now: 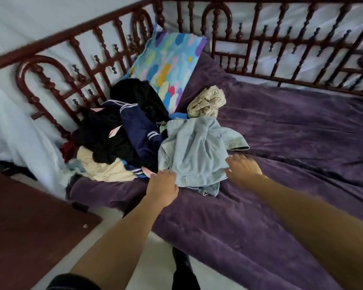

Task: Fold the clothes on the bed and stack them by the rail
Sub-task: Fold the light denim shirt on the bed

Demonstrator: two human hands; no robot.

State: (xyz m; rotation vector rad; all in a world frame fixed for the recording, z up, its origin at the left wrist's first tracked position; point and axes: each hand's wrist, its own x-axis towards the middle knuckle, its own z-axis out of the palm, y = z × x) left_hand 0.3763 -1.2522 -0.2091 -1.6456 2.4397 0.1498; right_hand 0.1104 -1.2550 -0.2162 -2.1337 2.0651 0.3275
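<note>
The left hand (pixel 162 187) reaches palm down to the near left edge of a crumpled light blue denim garment (pixel 195 151), its fingertips bent onto the cloth; whether that grip has closed on the fabric cannot be told through the blur; the right hand (pixel 243 167) lies at the garment's right edge with fingers spread and loose, its grip open, touching the denim and holding nothing. The denim garment lies unfolded on the purple velvety bedspread (pixel 281 143), at the near right of a heap of clothes; touching it on the left is a navy track jacket with white stripes (pixel 140 130), then a bundle of black clothing (pixel 105 135) lying over a cream cloth (pixel 107 170); just behind the denim sits a crumpled beige patterned cloth (pixel 206 101). A pillow in a bright multicoloured case (pixel 168 65) leans in the corner against the dark red spindled bed rail (pixel 281 40), which runs along two sides of the bed. A brown tabletop (pixel 29 222) stands at lower left, beside the bed.
</note>
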